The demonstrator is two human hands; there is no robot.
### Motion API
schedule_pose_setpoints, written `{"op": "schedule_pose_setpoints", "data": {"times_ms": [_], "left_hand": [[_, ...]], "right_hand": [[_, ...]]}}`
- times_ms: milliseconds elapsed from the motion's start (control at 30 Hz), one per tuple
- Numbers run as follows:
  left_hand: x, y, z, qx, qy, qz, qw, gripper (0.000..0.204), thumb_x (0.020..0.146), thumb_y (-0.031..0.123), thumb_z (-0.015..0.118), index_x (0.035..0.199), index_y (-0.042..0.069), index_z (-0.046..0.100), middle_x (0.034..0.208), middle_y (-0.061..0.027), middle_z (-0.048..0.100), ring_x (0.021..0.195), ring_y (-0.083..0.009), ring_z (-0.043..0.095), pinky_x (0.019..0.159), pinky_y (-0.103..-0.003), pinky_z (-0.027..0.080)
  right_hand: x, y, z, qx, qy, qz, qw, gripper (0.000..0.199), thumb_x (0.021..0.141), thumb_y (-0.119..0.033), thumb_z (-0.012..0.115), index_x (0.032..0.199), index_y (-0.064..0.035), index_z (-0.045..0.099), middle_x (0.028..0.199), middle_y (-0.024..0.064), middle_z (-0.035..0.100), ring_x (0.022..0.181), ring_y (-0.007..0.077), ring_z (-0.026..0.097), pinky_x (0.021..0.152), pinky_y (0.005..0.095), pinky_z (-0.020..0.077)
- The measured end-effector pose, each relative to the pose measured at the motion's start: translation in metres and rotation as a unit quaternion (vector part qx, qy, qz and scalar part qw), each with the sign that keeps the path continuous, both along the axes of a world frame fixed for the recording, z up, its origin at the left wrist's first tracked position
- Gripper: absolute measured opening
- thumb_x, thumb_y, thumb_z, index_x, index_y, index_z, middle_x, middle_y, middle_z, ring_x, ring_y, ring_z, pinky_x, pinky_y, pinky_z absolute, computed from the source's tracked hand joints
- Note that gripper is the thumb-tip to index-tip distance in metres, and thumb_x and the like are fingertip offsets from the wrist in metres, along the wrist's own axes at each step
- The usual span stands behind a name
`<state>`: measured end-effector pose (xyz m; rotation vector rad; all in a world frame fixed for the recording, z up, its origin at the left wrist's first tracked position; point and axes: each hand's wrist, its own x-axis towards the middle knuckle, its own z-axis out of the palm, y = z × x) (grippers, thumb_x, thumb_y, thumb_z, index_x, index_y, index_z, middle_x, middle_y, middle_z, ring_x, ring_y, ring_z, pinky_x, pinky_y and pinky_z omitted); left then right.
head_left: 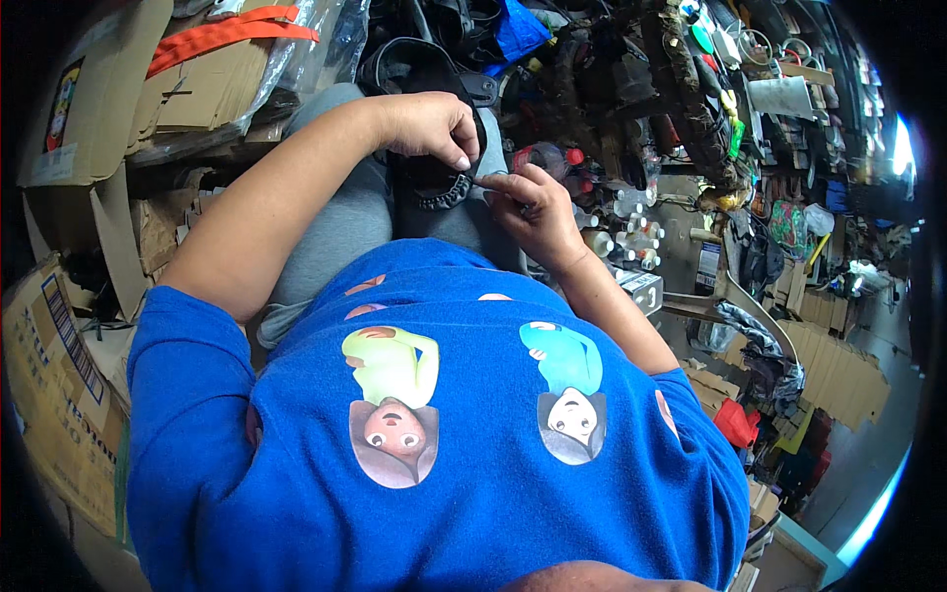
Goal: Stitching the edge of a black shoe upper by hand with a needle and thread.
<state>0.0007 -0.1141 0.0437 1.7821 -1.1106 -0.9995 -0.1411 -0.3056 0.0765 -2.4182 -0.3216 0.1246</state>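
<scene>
A black sandal [434, 183] with a ridged sole rests on the person's lap, the left hand [429, 123] curled closed over its top while the right hand [533, 212] pinches its edge with fingertips together.

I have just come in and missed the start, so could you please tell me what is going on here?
A seated person in a blue shirt works over their lap. The left hand grips a black sandal with a ridged sole, and the right hand pinches at its edge with the fingertips; what they pinch is too small to tell. Cardboard boxes are stacked on the left, and small bottles stand on the right.
</scene>
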Motion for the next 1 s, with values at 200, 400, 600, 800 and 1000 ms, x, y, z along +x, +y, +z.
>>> {"op": "schedule_pose_setpoints", "data": {"times_ms": [200,400,600,800,1000], "left_hand": [[0.002,0.0,0.007,0.011,-0.014,-0.036,0.999,0.023,0.076,0.016,0.07,0.097,0.005,0.072,0.09,-0.0088,0.059,0.09,-0.0225,0.057,0.084,-0.032,0.044],[0.002,0.001,0.013,0.025,-0.026,-0.059,0.998,0.026,0.075,0.013,0.069,0.1,0.006,0.071,0.091,-0.0096,0.059,0.09,-0.0234,0.058,0.084,-0.033,0.045],[0.0,0.0,0.008,0.023,-0.013,-0.033,0.999,0.028,0.07,0.005,0.071,0.098,0.004,0.071,0.091,-0.0108,0.061,0.088,-0.0243,0.06,0.081,-0.033,0.047],[-0.003,0.003,0.005,0.043,-0.032,0.023,0.998,0.026,0.067,0.005,0.073,0.093,0.002,0.069,0.091,-0.0115,0.062,0.089,-0.0246,0.061,0.081,-0.033,0.048],[-0.041,0.033,0.015,-0.143,-0.294,0.199,0.924,0.031,0.065,0.01,0.075,0.093,0.007,0.064,0.098,-0.0059,0.057,0.096,-0.0255,0.057,0.082,-0.036,0.044]], "right_hand": [[0.0,0.004,0.006,-0.07,-0.048,0.043,0.995,0.027,0.075,-0.009,0.065,0.101,-0.0143,0.069,0.077,0.0096,0.057,0.077,0.0296,0.058,0.069,0.0402,0.0469],[0.015,0.014,0.027,-0.18,-0.051,0.112,0.976,0.022,0.076,-0.009,0.059,0.095,-0.0123,0.069,0.08,0.0095,0.059,0.082,0.0288,0.059,0.075,0.0399,0.0449],[0.049,0.023,0.04,-0.286,-0.023,0.252,0.924,0.019,0.074,-0.005,0.054,0.086,-0.0095,0.068,0.082,0.0109,0.061,0.084,0.029,0.061,0.076,0.0417,0.0459],[0.06,0.024,0.023,-0.217,-0.045,0.258,0.94,0.017,0.076,-0.007,0.058,0.089,-0.0079,0.068,0.086,0.0123,0.064,0.082,0.0321,0.062,0.076,0.0422,0.0484],[0.051,-0.004,0.02,0.166,0.196,-0.004,0.966,0.024,0.085,-0.023,0.068,0.101,-0.0051,0.066,0.075,-0.0042,0.054,0.073,0.0052,0.05,0.062,0.0222,0.042]]}}
